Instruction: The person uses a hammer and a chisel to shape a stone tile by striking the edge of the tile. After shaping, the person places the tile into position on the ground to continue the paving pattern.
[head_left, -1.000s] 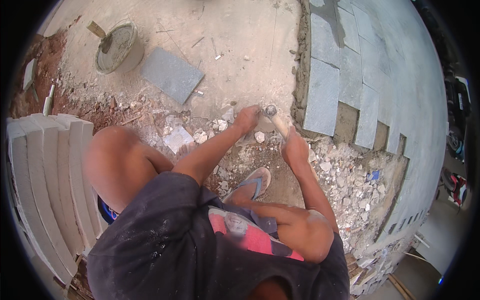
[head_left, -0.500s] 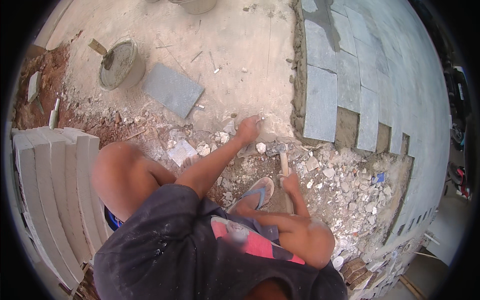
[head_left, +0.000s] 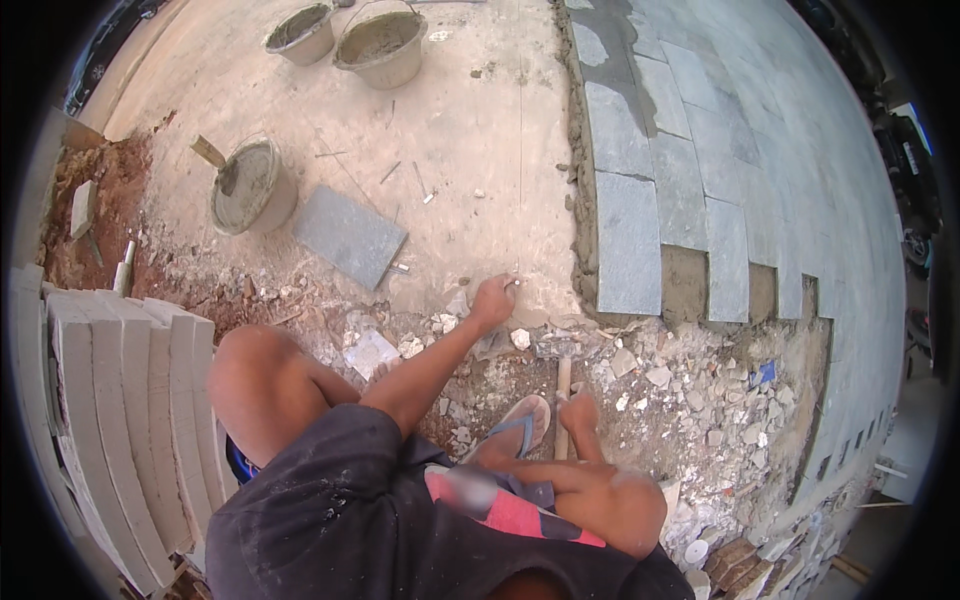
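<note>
left hand (head_left: 492, 300) mid-frame, pinched on a thin nail (head_left: 513, 284), probably | right hand (head_left: 578, 410) closed round hammer (head_left: 562, 385) handle, now lowered below it since the raised swing | strike seems finished | rubble (head_left: 690, 400) lower right

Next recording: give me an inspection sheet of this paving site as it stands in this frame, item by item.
Surface: bare concrete ground, with broken rubble along the edge of the laid grey slabs.
Job's things: the left hand grips a small metal tool against the ground; the right hand holds a wooden-handled hammer, its head resting in the rubble.
Clutter: loose grey slab; three mortar buckets; stacked pale slabs on the person's left.
Grippers: both hands closed on tools.
Cables: nothing seen.
Surroundings: red soil on the left; mortar bed showing in the gaps of the stepped slab edge.
</note>
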